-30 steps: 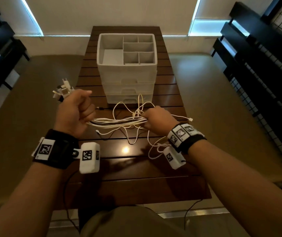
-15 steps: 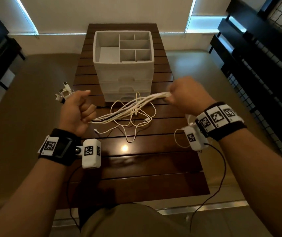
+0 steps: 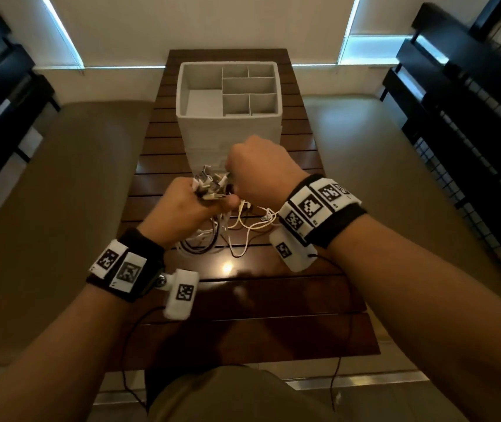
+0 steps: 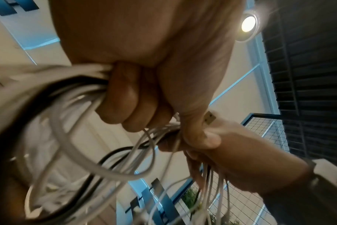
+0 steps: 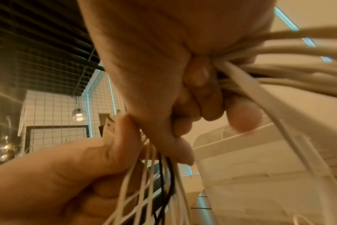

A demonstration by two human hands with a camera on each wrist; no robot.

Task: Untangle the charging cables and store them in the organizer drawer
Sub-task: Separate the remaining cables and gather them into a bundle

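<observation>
Cables point(image 3: 212, 236) were gripped by both the left hand point(image 3: 182, 208) and the right hand point(image 3: 258, 169) at 6 o'clock of the organizer point(image 3: 227, 129), mid-gathering; coiling was judged next.

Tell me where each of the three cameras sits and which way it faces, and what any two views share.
Head: worn on the head, facing forward and down at the table and organizer; both forearms, left hand and right hand show.
Left wrist: under the left hand, facing up at the cables it grips; ceiling light above.
Right wrist: under the right hand, facing up; organizer at right.
Shared: both wrist views show both hands gripping the cables.
</observation>
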